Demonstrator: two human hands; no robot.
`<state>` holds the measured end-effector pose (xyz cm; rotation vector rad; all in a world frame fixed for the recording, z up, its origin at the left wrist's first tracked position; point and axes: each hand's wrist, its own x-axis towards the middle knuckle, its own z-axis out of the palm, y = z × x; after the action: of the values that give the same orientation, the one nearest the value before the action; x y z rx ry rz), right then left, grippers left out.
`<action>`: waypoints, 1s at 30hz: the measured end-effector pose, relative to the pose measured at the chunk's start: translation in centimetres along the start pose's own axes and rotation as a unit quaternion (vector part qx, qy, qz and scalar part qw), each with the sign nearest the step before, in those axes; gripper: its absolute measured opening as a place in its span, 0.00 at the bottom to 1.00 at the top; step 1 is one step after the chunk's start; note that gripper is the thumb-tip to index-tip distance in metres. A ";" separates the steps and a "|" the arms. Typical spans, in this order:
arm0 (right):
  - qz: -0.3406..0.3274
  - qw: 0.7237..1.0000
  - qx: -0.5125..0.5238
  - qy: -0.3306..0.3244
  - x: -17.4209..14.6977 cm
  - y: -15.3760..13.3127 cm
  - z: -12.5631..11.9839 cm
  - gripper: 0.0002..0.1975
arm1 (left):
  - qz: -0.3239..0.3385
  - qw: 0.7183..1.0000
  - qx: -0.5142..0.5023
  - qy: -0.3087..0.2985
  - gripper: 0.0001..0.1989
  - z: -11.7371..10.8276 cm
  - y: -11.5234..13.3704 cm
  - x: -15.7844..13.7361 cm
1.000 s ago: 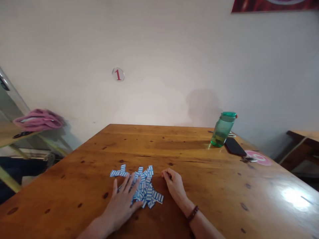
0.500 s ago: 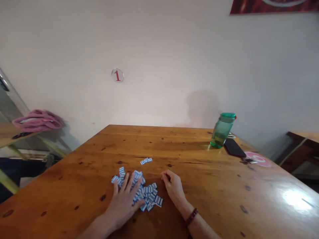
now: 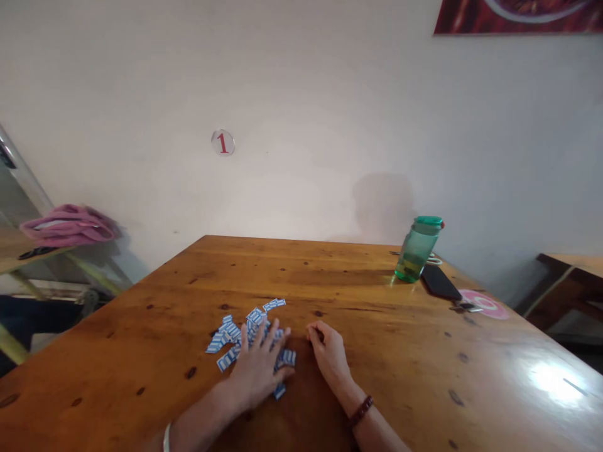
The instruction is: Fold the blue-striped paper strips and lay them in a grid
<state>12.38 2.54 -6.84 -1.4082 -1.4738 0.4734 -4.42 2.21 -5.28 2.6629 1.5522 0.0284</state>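
A loose heap of small blue-and-white printed cards (image 3: pixel 229 331) lies spread on the wooden table (image 3: pixel 188 295). My left hand (image 3: pixel 259 367) rests flat on the heap, fingers spread, and covers part of it. Some cards stick out around its fingers and under the thumb. Just beyond the fingertips lie a few more cards (image 3: pixel 274 305), close to the heap's far edge. To the right of the pile, my right hand (image 3: pixel 328 351) rests on the table in a loose fist, apart from the cards. Nothing shows between its curled fingers.
A green water bottle (image 3: pixel 418 250) stands at the back right. Beside it are a black phone (image 3: pixel 440 281), a pink round disc (image 3: pixel 490 304) and a small metal item (image 3: pixel 466 306). A pink cloth (image 3: pixel 70 226) lies on another surface at left. The wall (image 3: pixel 301 125) borders the table's far edge.
My left hand has slid to the right across the cards, spreading them differently; several now show on its left, and the heap reaches nearer the far cards. My right hand stays in place.
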 end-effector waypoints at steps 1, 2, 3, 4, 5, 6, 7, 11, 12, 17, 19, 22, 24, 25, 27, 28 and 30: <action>0.001 1.000 0.000 0.000 0.0 0.0 0.0 0.14 | -0.043 0.999 0.012 0.022 0.33 -0.1 -0.5 0.8; 0.001 1.000 0.000 -0.001 0.0 0.0 0.0 0.14 | -0.072 0.996 0.022 0.046 0.34 -0.2 -1.1 1.6; 0.001 1.000 -0.001 -0.001 0.1 0.0 0.0 0.14 | -0.082 0.994 0.028 0.061 0.35 -0.4 -1.6 2.6; 0.001 1.000 -0.003 -0.002 0.1 0.0 0.0 0.14 | -0.091 0.993 0.034 0.069 0.35 -0.6 -2.0 3.5; 0.002 1.000 -0.007 -0.004 0.2 0.1 0.0 0.14 | -0.096 0.992 0.035 0.068 0.34 -0.7 -2.3 4.3; 0.004 1.000 -0.011 -0.005 0.2 0.1 0.0 0.14 | -0.101 0.993 0.032 0.056 0.34 -0.8 -2.4 4.8; 0.006 1.000 -0.016 -0.005 0.3 0.1 0.0 0.14 | -0.102 0.993 0.027 0.044 0.34 -0.7 -2.2 5.2; 0.003 1.000 -0.020 -0.010 0.3 0.1 0.0 0.14 | -0.016 0.999 0.021 0.040 0.32 0.0 -0.6 4.2; 0.001 1.000 -0.020 -0.011 0.2 0.0 0.0 0.14 | 0.016 0.999 0.014 0.034 0.32 0.1 -0.3 3.5; -0.005 1.000 -0.019 -0.016 0.1 -0.2 -0.1 0.14 | -0.003 1.000 0.018 0.023 0.32 -0.2 -2.6 1.1; -0.007 1.000 -0.018 -0.016 0.1 0.0 -0.1 0.14 | -0.087 0.995 0.044 0.036 0.31 -0.6 -4.9 0.5; -0.015 0.999 -0.031 -0.014 0.1 0.1 0.0 0.13 | -0.138 0.987 0.065 0.041 0.33 -0.6 -7.3 -0.7; -0.032 0.998 -0.043 -0.017 -0.2 -0.3 -0.1 0.13 | -0.138 0.987 0.068 0.049 0.32 -0.2 -7.4 -1.8; -0.048 0.997 -0.047 -0.028 -0.4 -0.6 -0.1 0.12 | -0.125 0.989 0.063 0.053 0.32 0.1 -7.2 -2.3; -0.098 0.990 -0.051 -0.086 -1.2 -1.6 -0.3 0.11 | -0.066 0.995 0.051 0.057 0.31 0.8 -6.4 -2.9; -0.129 0.980 -0.052 -0.140 -1.6 -2.1 -0.4 0.11 | -0.033 0.997 0.044 0.056 0.30 1.1 -6.0 -3.0; -0.184 0.947 -0.075 -0.254 -2.5 -3.1 -0.5 0.17 | -0.023 0.997 0.032 0.068 0.27 1.4 -6.0 -2.6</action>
<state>10.74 -0.65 -5.05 -1.1269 -2.1808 0.5156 -10.79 2.84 -6.97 2.7259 1.6795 0.1655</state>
